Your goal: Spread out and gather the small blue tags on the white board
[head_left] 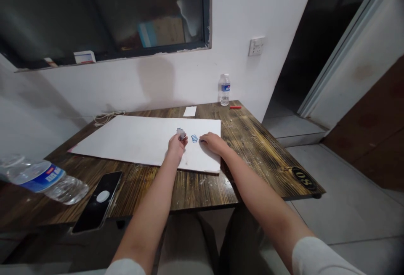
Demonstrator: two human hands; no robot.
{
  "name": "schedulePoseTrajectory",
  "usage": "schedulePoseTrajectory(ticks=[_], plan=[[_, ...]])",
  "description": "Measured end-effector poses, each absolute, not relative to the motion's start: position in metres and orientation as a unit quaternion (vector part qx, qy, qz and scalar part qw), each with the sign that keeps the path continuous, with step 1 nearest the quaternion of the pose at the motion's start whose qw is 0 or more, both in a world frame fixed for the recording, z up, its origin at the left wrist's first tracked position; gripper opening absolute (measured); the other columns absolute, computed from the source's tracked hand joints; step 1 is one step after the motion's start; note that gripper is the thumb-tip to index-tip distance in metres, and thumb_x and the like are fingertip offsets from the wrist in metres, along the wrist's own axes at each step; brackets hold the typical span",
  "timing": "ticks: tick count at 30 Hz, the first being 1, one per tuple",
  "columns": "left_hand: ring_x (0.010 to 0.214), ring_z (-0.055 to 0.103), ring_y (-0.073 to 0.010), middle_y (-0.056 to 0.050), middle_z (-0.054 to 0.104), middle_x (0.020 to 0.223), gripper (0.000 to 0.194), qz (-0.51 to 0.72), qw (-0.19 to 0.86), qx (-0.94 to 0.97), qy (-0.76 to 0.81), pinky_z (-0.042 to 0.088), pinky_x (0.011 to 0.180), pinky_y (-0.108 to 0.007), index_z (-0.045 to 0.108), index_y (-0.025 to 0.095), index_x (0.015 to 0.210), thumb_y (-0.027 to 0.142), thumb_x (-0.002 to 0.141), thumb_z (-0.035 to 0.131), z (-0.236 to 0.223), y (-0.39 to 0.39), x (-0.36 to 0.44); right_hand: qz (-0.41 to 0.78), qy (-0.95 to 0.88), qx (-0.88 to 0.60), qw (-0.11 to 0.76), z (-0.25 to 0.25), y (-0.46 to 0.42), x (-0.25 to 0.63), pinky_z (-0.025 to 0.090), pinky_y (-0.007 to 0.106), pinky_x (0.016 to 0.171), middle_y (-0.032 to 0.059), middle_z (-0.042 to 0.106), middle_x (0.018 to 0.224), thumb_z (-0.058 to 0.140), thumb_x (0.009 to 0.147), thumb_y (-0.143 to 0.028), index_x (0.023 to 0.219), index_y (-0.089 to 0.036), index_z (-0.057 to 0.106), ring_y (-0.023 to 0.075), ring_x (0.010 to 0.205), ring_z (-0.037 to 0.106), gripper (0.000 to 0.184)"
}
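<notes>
The left hand [176,144] grasps a small pale piece [181,133] between thumb and fingers, above the white board [139,138]. The right hand [214,142] has its fingertips drawn together at a dark-blue piece [202,141]; from where I stand I cannot tell whether it is gripped or merely touched. The blue-outlined pieces [194,138] lie grouped on the board between the two hands, too small to identify. For sound handling, use light fingertip pressure, approach each piece low, and hold the knuckles off the group so that neighbouring pieces are not dragged. Observe the board's right edge, which passes just beside the right hand: a piece pushed that way could slip onto the tabletop [252,149]. The widest working room is leftward along the board. Beyond the far edge lie a white card [190,111], a red pen [235,107] and an upright small bottle [225,92]. Avoid wide sweeps near the phone [91,212] and the large bottle [47,178] at the near left.
</notes>
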State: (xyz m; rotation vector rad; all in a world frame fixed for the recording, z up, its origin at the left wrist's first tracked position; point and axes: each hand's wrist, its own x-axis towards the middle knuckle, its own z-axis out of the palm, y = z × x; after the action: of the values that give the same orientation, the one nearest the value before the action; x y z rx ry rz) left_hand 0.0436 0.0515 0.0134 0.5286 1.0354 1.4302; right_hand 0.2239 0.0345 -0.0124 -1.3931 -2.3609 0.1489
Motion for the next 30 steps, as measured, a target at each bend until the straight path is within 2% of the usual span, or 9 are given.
schedulePoseTrajectory(ticks=[9,13,14,16,19,25,30], plan=[[0.049,0.055,-0.0051,0.001,0.059,0.064,0.007,0.623,0.6,0.223,0.451,0.044,0.048,-0.015,0.056,0.015,0.076,0.016,0.08,0.062,0.01,0.055,0.044,0.096,-0.831,-0.512,0.198,-0.005,0.038,0.239,0.043,0.029,0.09,0.0078,0.073,0.109,0.054,0.084,-0.007,0.105,-0.02,0.074,0.0225,0.102,0.063,0.032],[0.049,0.055,-0.0054,0.0,0.059,0.064,0.008,0.616,0.603,0.225,0.454,0.043,0.048,-0.015,0.056,0.015,0.075,0.015,0.079,0.062,0.01,0.056,0.044,0.11,-0.804,-0.539,0.225,-0.002,0.035,0.241,0.043,0.031,0.09,0.0085,0.071,0.109,0.061,0.087,-0.02,0.106,-0.02,0.072,0.0231,0.104,0.06,0.022],[0.049,0.054,-0.0054,0.0,0.059,0.064,0.007,0.616,0.603,0.225,0.454,0.043,0.048,-0.015,0.056,0.015,0.075,0.015,0.079,0.061,0.01,0.056,0.044,0.1,-0.793,-0.555,0.231,-0.003,0.033,0.24,0.043,0.033,0.091,0.0097,0.069,0.113,0.065,0.085,-0.026,0.109,-0.02,0.071,0.0247,0.107,0.058,0.026],[0.048,0.054,-0.0053,0.0,0.059,0.064,0.006,0.615,0.602,0.225,0.457,0.043,0.047,-0.015,0.056,0.014,0.075,0.013,0.08,0.058,0.012,0.055,0.045,0.067,-0.759,-0.603,0.236,-0.003,0.03,0.238,0.042,0.038,0.093,0.0135,0.062,0.122,0.072,0.08,-0.039,0.118,-0.019,0.066,0.0296,0.114,0.052,0.043],[0.049,0.054,-0.0056,0.0,0.059,0.064,0.007,0.615,0.599,0.224,0.461,0.043,0.048,-0.015,0.057,0.014,0.075,0.011,0.081,0.055,0.013,0.053,0.045,0.04,-0.69,-0.686,0.228,-0.005,0.026,0.236,0.041,0.043,0.093,0.0181,0.055,0.126,0.072,0.077,-0.051,0.125,-0.018,0.06,0.0346,0.117,0.047,0.06],[0.05,0.054,-0.0067,-0.001,0.06,0.065,0.003,0.624,0.587,0.234,0.46,0.043,0.049,-0.017,0.057,0.015,0.076,0.012,0.077,0.058,0.011,0.054,0.045,0.073,-0.596,-0.765,0.233,-0.01,0.029,0.242,0.041,0.044,0.094,0.0251,0.053,0.125,0.068,0.08,-0.051,0.128,-0.011,0.053,0.0372,0.117,0.049,0.064],[0.051,0.054,-0.0075,-0.001,0.06,0.065,0.005,0.622,0.585,0.227,0.468,0.043,0.049,-0.018,0.057,0.015,0.079,0.011,0.077,0.055,0.012,0.054,0.046,0.101,-0.598,-0.753,0.257,-0.021,0.039,0.248,0.045,0.038,0.087,0.0241,0.059,0.116,0.066,0.082,-0.047,0.121,-0.01,0.056,0.0318,0.105,0.059,0.055]])
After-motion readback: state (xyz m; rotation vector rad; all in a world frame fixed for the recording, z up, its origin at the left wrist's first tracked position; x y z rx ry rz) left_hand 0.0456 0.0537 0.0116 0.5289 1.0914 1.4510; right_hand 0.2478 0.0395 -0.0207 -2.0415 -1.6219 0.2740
